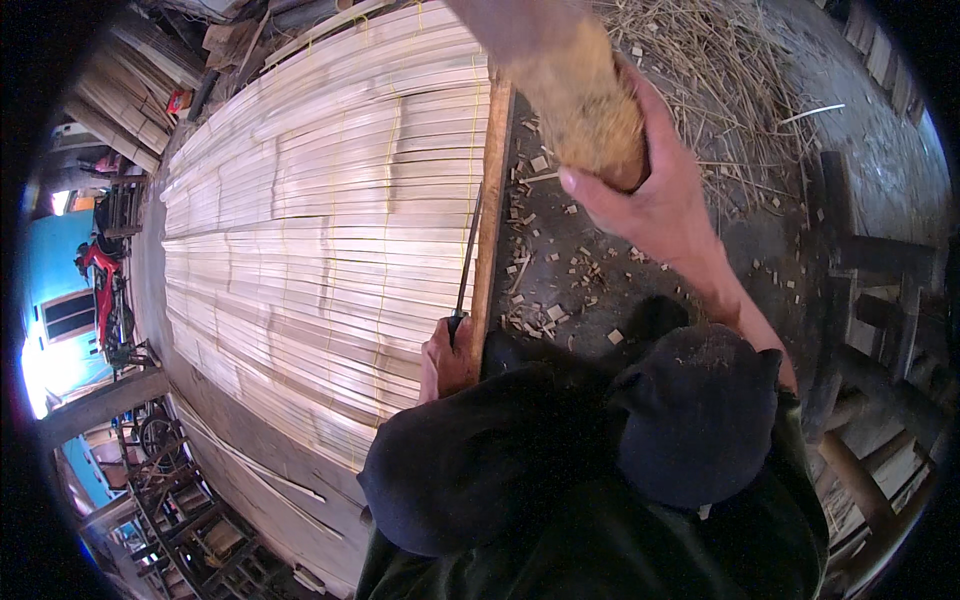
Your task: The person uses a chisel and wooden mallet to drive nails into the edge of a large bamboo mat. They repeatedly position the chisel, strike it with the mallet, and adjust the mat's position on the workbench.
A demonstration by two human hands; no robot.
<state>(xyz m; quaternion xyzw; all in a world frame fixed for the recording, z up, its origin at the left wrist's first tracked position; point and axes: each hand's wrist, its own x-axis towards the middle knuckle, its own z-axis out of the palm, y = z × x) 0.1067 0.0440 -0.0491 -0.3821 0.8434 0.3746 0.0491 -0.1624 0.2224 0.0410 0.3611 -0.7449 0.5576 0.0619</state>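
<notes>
My left hand [446, 365] is closed round the dark handle of a long, thin-bladed knife [466, 268]. The blade points away from me, along the left side of a narrow wooden batten [491, 190]. Under it spreads a broad mat of pale split-wood or bamboo slats [330, 210], laced with yellow strings. My right hand [672, 195] is raised to the right of the batten, its fingers wrapped round the near end of a thick, rough wooden club [585, 110]. Motion smears the club, and its far end runs out of the top of the picture.
Small offcuts [550, 315] litter the dark floor right of the batten, with a heap of thin strips [720, 80] farther off. A dark wooden frame [850, 300] stands at right. Long strips [250, 465] lie left of the mat; a red motorbike [104, 285] is beyond.
</notes>
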